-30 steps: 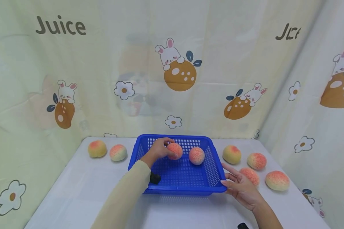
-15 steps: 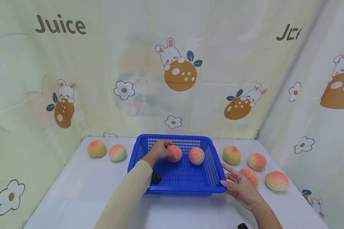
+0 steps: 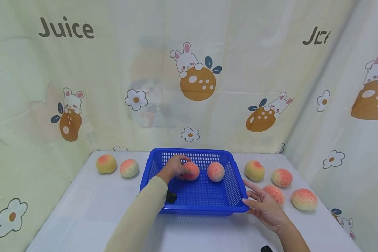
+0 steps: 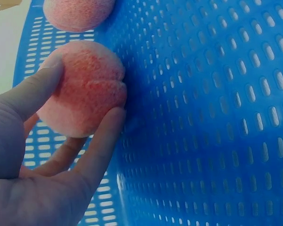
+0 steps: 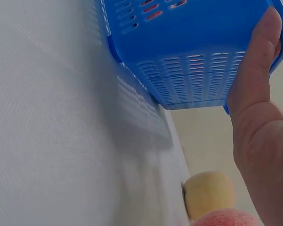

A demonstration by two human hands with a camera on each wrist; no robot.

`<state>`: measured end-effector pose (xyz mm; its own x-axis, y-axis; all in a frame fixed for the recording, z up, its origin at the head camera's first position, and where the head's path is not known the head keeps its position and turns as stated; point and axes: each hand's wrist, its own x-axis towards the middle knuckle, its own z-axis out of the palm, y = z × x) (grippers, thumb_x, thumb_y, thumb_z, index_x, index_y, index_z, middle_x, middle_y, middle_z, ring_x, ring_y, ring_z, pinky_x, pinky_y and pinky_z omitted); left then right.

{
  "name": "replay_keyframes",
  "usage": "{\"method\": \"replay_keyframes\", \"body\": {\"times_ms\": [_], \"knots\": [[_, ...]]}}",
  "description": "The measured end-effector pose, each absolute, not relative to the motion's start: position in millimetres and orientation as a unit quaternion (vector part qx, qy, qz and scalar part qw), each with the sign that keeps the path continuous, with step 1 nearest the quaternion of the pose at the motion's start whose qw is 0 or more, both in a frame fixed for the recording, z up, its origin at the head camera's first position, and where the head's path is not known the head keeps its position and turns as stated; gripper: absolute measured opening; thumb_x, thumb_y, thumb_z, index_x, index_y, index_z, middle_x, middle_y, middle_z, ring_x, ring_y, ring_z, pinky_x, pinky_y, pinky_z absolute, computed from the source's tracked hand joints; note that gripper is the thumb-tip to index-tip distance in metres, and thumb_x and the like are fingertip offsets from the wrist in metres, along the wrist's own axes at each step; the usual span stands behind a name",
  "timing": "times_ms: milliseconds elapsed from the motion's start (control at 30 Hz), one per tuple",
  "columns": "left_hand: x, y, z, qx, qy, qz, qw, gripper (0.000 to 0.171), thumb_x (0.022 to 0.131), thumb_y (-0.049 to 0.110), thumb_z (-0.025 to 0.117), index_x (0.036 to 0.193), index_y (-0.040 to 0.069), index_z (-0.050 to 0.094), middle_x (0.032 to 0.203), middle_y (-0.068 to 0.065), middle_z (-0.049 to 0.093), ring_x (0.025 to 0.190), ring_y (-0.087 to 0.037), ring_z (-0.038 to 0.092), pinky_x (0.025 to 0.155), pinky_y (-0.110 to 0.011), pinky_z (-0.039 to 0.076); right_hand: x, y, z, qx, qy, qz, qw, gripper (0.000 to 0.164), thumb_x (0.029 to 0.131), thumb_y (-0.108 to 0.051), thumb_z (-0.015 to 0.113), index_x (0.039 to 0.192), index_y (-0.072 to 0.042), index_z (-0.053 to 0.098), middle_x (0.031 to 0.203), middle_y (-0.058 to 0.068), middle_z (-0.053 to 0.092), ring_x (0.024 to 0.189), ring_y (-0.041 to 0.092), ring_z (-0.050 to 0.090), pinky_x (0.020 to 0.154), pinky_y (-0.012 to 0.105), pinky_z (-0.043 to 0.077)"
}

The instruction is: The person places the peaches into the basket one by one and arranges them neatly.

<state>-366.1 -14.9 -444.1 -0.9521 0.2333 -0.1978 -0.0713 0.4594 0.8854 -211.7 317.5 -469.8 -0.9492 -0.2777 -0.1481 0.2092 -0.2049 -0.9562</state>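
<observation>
A blue perforated plastic basket [image 3: 204, 208] stands mid-table. Inside it, my left hand [image 3: 175, 166] holds a pink-speckled toy peach [image 3: 193, 171], thumb on one side and fingers round the other. The left wrist view shows this peach [image 4: 82, 89] close to the basket's slotted wall, low over the floor. A second pink peach [image 3: 216, 172] rests in the basket to its right. At the basket's front right corner my right hand [image 3: 266, 208] grips the rim, its thumb [image 5: 263, 47] lying against the blue plastic in the right wrist view.
Left of the basket lie a yellow peach [image 3: 106, 163] and a pale speckled one [image 3: 129, 168]. To the right are a yellow peach [image 3: 254, 170] and several pinkish ones, one [image 3: 274, 194] just behind my right hand. A printed curtain [image 3: 151, 70] hangs behind the table.
My left hand has lowered the peach a little toward the basket's floor, slightly to the left. My right hand keeps its place at the rim.
</observation>
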Motion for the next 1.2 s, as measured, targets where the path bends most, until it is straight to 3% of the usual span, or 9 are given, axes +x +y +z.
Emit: {"method": "replay_keyframes", "body": {"times_ms": [433, 1200], "knots": [[-363.5, -14.9, -442.0, 0.031, 0.817, 0.553, 0.161, 0.049, 0.086, -0.003, 0.078, 0.131, 0.012, 0.068, 0.144, -0.02, 0.054, 0.117, -0.04, 0.065, 0.089, -0.051, 0.061, -211.9, 316.8, -469.2, -0.032, 0.609, -0.776, 0.159, 0.074, 0.101, 0.0, 0.059, 0.163, -0.015, 0.021, 0.106, -0.003, 0.066, 0.098, 0.013, 0.072, 0.091, 0.035, 0.061], [-362.5, -16.0, -441.4, 0.03, 0.82, 0.548, 0.162, 0.05, 0.085, -0.007, 0.075, 0.131, 0.013, 0.066, 0.14, -0.02, 0.056, 0.114, -0.039, 0.066, 0.089, -0.052, 0.06, -211.4, 317.7, -469.9, -0.032, 0.604, -0.78, 0.161, 0.071, 0.101, -0.001, 0.059, 0.162, -0.02, 0.028, 0.108, -0.003, 0.067, 0.1, 0.014, 0.072, 0.093, 0.036, 0.06]]}}
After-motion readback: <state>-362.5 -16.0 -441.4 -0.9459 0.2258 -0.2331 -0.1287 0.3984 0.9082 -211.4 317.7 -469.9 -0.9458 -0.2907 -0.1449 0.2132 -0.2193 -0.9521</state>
